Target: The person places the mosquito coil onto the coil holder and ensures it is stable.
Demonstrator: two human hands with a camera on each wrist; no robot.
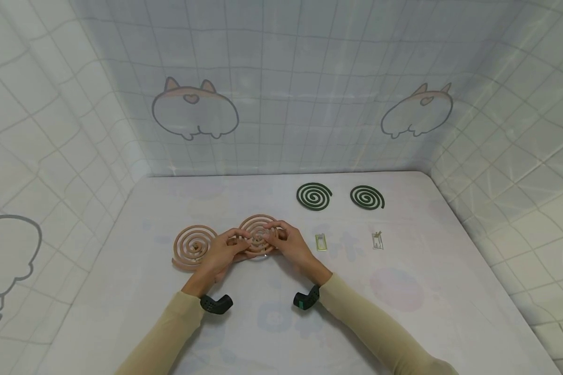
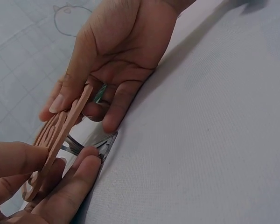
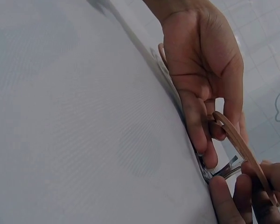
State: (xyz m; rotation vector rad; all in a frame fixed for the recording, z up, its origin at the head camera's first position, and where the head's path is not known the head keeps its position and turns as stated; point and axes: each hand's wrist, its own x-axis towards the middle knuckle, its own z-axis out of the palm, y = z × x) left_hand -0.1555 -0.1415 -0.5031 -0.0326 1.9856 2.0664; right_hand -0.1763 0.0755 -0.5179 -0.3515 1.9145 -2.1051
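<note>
My left hand [image 1: 221, 256] and right hand [image 1: 294, 249] hold a brown mosquito coil [image 1: 259, 219] between them, thumbs and fingers pinching its opposite sides. Both wrist views show the coil [image 2: 71, 125] edge-on, raised off the table. Beneath it stands a small metal coil stand [image 2: 107, 143], with its upright prong reaching toward the coil's underside. Lower fingers of both hands rest close around the stand's base [image 3: 209, 175]. Left of my left hand, a second brown coil [image 1: 180, 247] lies partly behind that hand.
Two green mosquito coils, one [image 1: 314, 196] left of the other [image 1: 367, 197], lie at the table's back right. In front of them are two thin metal stands, one yellowish [image 1: 325, 245] and one silvery [image 1: 377, 241]. Patterned cloth walls [image 1: 281, 104] rise behind and beside the white table [image 1: 281, 344].
</note>
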